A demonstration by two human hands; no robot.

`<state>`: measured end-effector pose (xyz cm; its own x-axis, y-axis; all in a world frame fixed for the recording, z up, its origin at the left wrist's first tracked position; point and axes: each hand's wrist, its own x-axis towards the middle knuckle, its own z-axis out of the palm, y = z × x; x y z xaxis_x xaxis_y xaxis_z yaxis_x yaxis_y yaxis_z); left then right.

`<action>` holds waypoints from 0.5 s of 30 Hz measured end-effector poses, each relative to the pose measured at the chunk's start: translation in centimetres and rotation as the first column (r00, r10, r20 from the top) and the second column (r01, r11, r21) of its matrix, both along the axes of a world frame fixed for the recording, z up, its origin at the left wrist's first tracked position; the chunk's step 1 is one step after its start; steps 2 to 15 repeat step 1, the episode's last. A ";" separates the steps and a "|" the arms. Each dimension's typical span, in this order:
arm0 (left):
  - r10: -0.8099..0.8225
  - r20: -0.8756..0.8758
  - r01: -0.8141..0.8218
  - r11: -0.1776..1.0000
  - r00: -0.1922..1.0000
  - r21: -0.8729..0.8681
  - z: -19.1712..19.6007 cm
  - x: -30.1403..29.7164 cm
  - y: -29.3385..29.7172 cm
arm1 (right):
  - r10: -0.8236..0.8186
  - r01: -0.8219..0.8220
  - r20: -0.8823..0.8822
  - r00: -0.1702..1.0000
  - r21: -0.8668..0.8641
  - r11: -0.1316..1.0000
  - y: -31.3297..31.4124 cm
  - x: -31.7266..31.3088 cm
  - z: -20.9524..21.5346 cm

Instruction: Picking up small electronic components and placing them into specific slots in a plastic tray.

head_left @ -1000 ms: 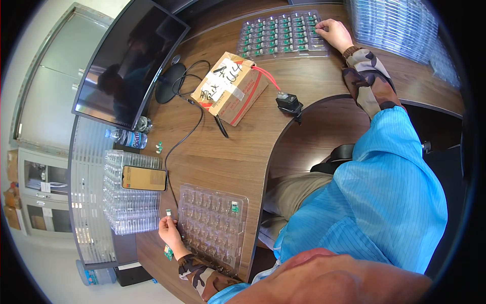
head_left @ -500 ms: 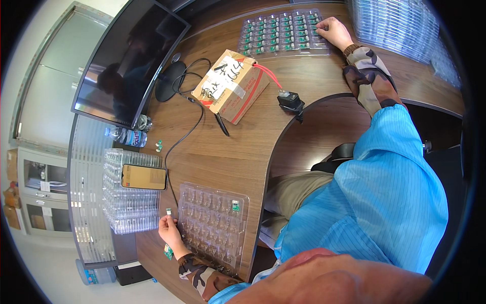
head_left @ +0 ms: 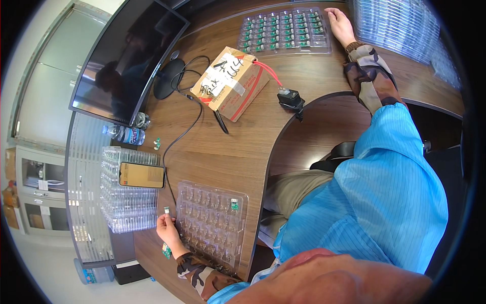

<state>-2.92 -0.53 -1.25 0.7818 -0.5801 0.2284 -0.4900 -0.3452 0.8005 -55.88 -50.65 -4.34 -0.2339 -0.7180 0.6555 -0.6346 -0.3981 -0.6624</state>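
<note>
In my left hand (head_left: 168, 231), closed in a pinch, is a small green circuit board (head_left: 167, 210) with a light-coloured end. Beside that hand lies a clear plastic tray (head_left: 210, 221) of moulded pockets, with one green board (head_left: 234, 204) in its upper right corner. My right hand (head_left: 340, 26) is at the far side of the desk, fingers stretched out and nothing visible in them. It rests just off the right edge of a second clear tray (head_left: 316, 50), which holds rows of small green boards (head_left: 274, 31).
A phone (head_left: 142, 175) lies on stacked clear trays (head_left: 130, 205) at the left. More stacked trays (head_left: 395, 30) stand far right. Between are a cardboard box (head_left: 230, 83), black pen (head_left: 220, 122), black adapter (head_left: 290, 101), cable (head_left: 187, 134), monitor (head_left: 129, 58) and water bottle (head_left: 126, 135).
My right hand has left the filled tray's right edge, moving slightly right and farther away, and its fingers have straightened. My left hand still pinches the board, almost unmoved.
</note>
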 end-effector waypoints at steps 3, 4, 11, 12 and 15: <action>0.001 -0.003 -0.001 1.000 1.000 0.005 0.0 -0.1 0.0 | 0.032 -0.032 0.050 0.998 -0.003 0.999 -0.3 -0.2 -0.1; 0.001 -0.003 -0.001 1.000 1.000 0.005 0.0 -0.1 0.0 | 0.032 -0.032 0.050 0.998 -0.003 0.999 -0.3 -0.2 -0.1; 0.001 -0.003 -0.001 1.000 1.000 0.005 0.0 -0.1 0.0 | 0.032 -0.032 0.050 0.998 -0.003 0.999 -0.3 -0.2 -0.1; 0.001 -0.003 -0.001 1.000 1.000 0.005 0.0 -0.1 0.0 | 0.032 -0.032 0.050 0.998 -0.003 0.999 -0.3 -0.2 -0.1; 0.001 -0.003 -0.001 1.000 1.000 0.005 0.0 -0.1 0.0 | 0.032 -0.032 0.050 0.998 -0.003 0.999 -0.3 -0.2 -0.1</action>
